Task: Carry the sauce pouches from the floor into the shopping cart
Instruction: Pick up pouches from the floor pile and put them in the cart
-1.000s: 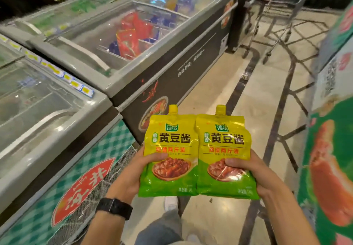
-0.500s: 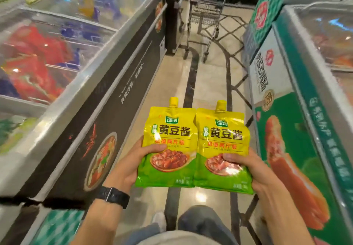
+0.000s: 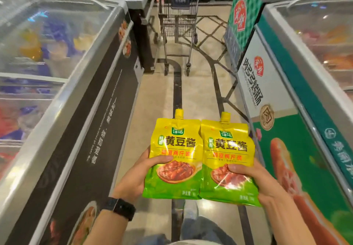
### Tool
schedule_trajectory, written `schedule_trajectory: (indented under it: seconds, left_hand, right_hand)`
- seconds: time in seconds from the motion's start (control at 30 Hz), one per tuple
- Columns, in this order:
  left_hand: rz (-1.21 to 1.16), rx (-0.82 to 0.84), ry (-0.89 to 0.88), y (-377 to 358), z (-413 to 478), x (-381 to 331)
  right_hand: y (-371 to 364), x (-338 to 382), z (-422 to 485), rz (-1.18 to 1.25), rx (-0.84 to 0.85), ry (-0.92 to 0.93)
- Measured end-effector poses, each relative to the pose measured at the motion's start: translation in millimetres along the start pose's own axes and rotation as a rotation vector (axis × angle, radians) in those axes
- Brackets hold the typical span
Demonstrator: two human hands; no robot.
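Note:
Two yellow-and-green sauce pouches with yellow screw caps stand upright side by side in front of me. My left hand (image 3: 137, 176) grips the left pouch (image 3: 174, 149) by its lower left edge, thumb across the front. My right hand (image 3: 259, 181) grips the right pouch (image 3: 226, 149) by its lower right edge in the same way. The two pouches touch along their inner edges. A wire shopping cart (image 3: 179, 21) stands at the far end of the aisle, straight ahead, with its basket top cut off by the frame.
A long glass-topped chest freezer (image 3: 63, 84) lines the left side of the aisle. Another freezer (image 3: 298, 91) with green and white panels lines the right. The beige tiled floor (image 3: 194, 91) with dark inlay lines runs between them to the cart. My legs show below.
The view has turned further right and moved along the aisle, so the cart now lies straight ahead and nearer. Both hands keep the same hold on the pouches.

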State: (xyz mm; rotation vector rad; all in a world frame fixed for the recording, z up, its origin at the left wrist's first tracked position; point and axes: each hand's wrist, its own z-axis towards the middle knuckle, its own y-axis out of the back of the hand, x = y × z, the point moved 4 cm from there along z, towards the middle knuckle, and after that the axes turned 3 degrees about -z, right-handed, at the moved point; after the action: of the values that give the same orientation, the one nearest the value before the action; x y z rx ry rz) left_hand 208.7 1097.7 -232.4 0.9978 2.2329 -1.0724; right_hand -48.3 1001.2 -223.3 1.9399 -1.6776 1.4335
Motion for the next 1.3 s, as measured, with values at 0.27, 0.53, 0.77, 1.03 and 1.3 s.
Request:
schedule_trajectory:
  seconds: [0.27, 0.53, 0.77, 1.03, 1.3]
  left_hand:
    - [-0.016, -0.028, -0.07, -10.7, 135.4, -120.3]
    - [0.043, 0.067, -0.055, -7.9, 312.9, -265.1]
    - [0.101, 0.168, 0.037, -40.0, 450.2, -383.2]
    - [0.122, 0.177, 0.107, -107.9, 611.1, -468.9]
    - [0.128, 0.066, 0.051, -189.2, 768.9, -561.8]
  right_hand:
    - [-22.6, 118.9, 164.4, -0.068, 0.081, -0.006]
    - [-47.2, 223.9, 343.2, -0.072, 0.018, 0.044]
    - [-50.5, 316.9, 462.2, -0.047, -0.024, 0.087]
    - [6.5, 419.5, 610.5, 0.147, -0.097, 0.053]
    - [66.2, 544.0, 761.7, 0.116, -0.094, 0.008]
